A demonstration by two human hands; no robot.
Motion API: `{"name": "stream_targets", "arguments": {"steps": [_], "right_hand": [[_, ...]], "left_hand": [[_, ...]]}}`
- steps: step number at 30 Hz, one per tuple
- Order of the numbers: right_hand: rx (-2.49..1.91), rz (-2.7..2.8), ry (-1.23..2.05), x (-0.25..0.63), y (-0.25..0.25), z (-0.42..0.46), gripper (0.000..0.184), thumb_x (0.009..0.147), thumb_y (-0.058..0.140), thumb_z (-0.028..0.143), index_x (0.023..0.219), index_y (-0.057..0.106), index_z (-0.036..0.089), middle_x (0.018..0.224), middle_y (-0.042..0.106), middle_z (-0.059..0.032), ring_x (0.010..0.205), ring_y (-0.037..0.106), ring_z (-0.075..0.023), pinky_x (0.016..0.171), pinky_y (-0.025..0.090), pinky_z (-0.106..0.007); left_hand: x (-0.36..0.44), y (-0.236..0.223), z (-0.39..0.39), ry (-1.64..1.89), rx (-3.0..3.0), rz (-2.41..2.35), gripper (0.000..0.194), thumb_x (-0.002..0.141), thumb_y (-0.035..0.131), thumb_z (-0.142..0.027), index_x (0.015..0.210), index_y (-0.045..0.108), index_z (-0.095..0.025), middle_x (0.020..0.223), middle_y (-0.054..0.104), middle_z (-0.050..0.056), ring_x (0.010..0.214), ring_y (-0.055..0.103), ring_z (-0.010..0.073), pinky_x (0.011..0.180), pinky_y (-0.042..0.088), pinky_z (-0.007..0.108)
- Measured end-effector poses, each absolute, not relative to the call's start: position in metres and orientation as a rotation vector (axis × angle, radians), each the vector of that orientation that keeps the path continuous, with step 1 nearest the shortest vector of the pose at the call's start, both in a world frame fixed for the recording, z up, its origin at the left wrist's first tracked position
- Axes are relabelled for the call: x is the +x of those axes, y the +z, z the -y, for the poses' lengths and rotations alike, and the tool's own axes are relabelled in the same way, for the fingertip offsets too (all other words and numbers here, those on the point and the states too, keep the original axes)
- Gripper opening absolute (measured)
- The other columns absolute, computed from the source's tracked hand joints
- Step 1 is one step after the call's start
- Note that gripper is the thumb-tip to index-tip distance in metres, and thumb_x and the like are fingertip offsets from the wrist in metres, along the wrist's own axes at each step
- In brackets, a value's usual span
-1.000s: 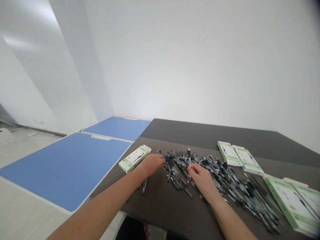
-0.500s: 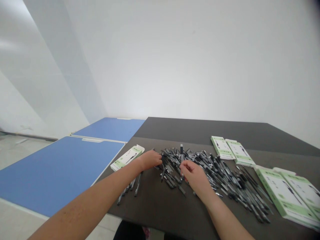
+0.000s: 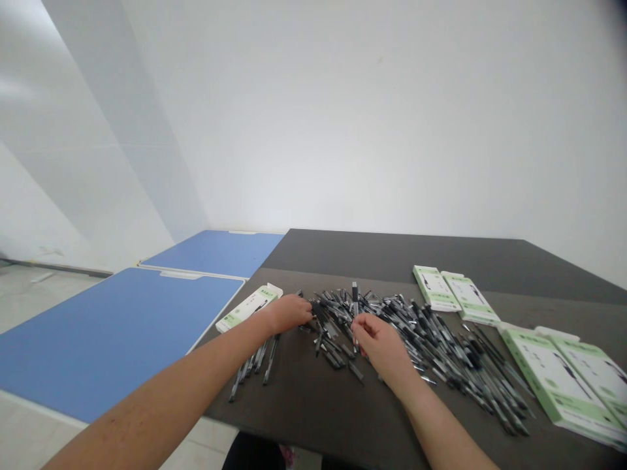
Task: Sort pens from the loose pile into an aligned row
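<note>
Head view, looking forward and down at a dark tabletop (image 3: 298, 398) with two bare forearms reaching in from the bottom edge. The right hand (image 3: 383, 346) is closed around a black-and-silver ballpoint pen (image 3: 354, 301), pinching it between thumb and fingers so that it stands nearly upright above the knuckles. The hand sits at the near edge of a large, loose pile of similar pens (image 3: 431, 346), which are crisscrossed and spread toward the right. The left hand (image 3: 289, 313) rests at the pile's left end, its fingers curled downward and touching the nearest pens. Whether it grips one cannot be told, because the fingertips are hidden. Below that wrist, a small separate group of pens (image 3: 255, 362) lies roughly side by side. Just past the left hand lies a white-and-green pen box (image 3: 247, 309). Two more boxes (image 3: 453, 292) lie beyond the pile, and two larger ones (image 3: 563, 378) lie at the right edge. Two blue-topped tables (image 3: 112, 339) stand to the left, on a pale floor (image 3: 29, 307), with a white wall (image 3: 372, 117) behind.
</note>
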State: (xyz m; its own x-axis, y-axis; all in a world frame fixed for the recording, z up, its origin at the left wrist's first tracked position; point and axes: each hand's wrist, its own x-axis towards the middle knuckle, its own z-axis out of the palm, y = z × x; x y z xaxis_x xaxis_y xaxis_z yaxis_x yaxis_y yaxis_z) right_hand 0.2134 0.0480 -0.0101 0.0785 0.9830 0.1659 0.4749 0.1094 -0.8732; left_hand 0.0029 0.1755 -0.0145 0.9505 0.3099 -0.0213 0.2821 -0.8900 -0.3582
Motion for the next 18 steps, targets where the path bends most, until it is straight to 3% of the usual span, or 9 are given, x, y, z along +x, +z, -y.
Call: {"name": "stream_targets", "arguments": {"steps": [11, 14, 18], "right_hand": [[-1.513, 1.582, 0.699, 0.214, -0.012, -0.049, 0.019, 0.078, 0.044, 0.029, 0.064, 0.053, 0.021, 0.056, 0.052, 0.0039, 0.055, 0.049, -0.0133, 0.054, 0.036, -0.023], [-1.401, 1.651, 0.616, 0.214, -0.012, -0.049, 0.017, 0.078, 0.046, 0.025, 0.065, 0.056, 0.02, 0.079, 0.062, -0.0019, 0.077, 0.056, -0.0169, 0.071, 0.041, -0.027], [-1.28, 1.718, 0.701, 0.209, -0.011, -0.046, 0.016, 0.077, 0.049, 0.023, 0.066, 0.06, 0.02, 0.108, 0.06, -0.006, 0.104, 0.052, -0.02, 0.093, 0.035, -0.032]], "left_hand": [[-0.011, 0.002, -0.172, 0.118, -2.701, 0.406, 0.009, 0.078, 0.057, -0.009, 0.074, 0.061, -0.016, 0.077, 0.063, 0.006, 0.073, 0.055, 0.017, 0.064, 0.038, 0.028], [-0.02, 0.017, -0.169, 0.117, -2.673, 0.423, 0.009, 0.081, 0.054, -0.011, 0.077, 0.06, -0.016, 0.078, 0.061, 0.006, 0.075, 0.054, 0.0177, 0.065, 0.037, 0.029], [-0.021, 0.034, -0.154, 0.104, -2.657, 0.406, 0.012, 0.084, 0.049, -0.01, 0.083, 0.059, -0.017, 0.083, 0.061, 0.007, 0.079, 0.052, 0.0183, 0.068, 0.036, 0.03]]}}
